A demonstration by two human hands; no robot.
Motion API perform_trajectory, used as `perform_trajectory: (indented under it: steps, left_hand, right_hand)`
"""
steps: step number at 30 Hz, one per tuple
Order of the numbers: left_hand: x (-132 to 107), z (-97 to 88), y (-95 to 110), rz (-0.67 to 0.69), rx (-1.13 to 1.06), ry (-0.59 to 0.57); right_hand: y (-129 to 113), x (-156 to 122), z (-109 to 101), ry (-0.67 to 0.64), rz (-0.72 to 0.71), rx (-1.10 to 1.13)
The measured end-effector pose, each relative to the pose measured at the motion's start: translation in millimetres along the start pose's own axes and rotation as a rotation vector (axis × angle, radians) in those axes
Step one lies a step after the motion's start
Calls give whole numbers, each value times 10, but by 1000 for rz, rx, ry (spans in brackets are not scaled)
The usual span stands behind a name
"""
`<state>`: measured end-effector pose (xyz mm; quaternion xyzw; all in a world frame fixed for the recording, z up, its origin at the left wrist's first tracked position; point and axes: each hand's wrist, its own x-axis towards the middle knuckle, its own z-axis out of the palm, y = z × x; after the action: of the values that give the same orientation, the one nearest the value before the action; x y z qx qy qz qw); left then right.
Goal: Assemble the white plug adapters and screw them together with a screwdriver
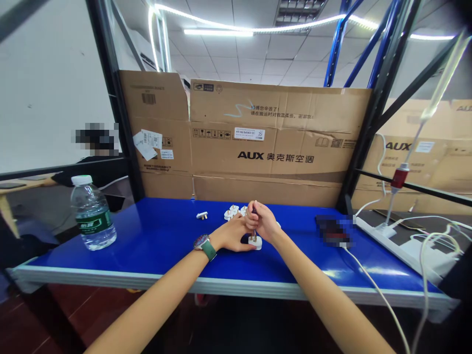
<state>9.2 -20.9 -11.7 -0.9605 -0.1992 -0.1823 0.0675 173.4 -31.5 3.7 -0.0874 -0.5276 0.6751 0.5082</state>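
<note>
A white plug point(255, 242) sits on the blue table point(162, 246) in front of me. My left hand point(233, 234), with a green-strapped watch on its wrist, is closed around the plug's left side and steadies it. My right hand point(261, 222) is wrapped in a fist round a dark-handled screwdriver point(253, 225) that stands upright with its tip on the plug. Several more white plugs point(233, 212) lie just behind my hands. One plug point(202, 215) lies alone farther left.
A water bottle point(93, 214) stands at the table's left. Flattened cardboard boxes point(265, 142) wall off the back. At the right lie a blurred dark object point(334, 230), a white power strip point(383, 236) and loose cables. Another person sits behind, at the left.
</note>
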Motion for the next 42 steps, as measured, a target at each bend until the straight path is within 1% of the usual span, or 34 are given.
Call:
perform_trajectory:
  steps: [2,7,11,17,20,24,27,31,33,39,42]
  left_hand:
    - [-4,6,-7,7,-6,-5]
    - [3,-6,-2,-11,-10,-28]
    - [5,-10,0,-30,-5,-24]
    - [-5,4,-14,-12,-33,-19]
    - [-6,-2,-10,-12,-48,-30]
    - [-1,-25,3,-28,-20,-33]
    - [1,-31,4,-17,-11,-35]
    - [-4,-14,-9,-29,-3,-17]
    - [-5,-11,-13,-22,-15,-20]
    - [12,-56,4,-3,-38,-53]
    - [17,-68,3,-25,-53,-45]
  right_hand:
    - [-23,-21,14,-4,32,24]
    - [-22,-37,-17,36,-39,-31]
    - [-1,-15,-56,31,-31,-77]
    - [-9,3,-68,34,18,-6]
    - [-24,-6,-63,61,-7,20]
    - [-35,-18,-51,83,-72,-76]
    - [-28,-9,-53,91,-79,-148]
    - [-13,11,-68,89,-56,-97]
    - [-25,19,-74,102,-83,-51]
    - [-174,37,-131,212,-254,43]
    - [-242,38,-171,263,-301,61]
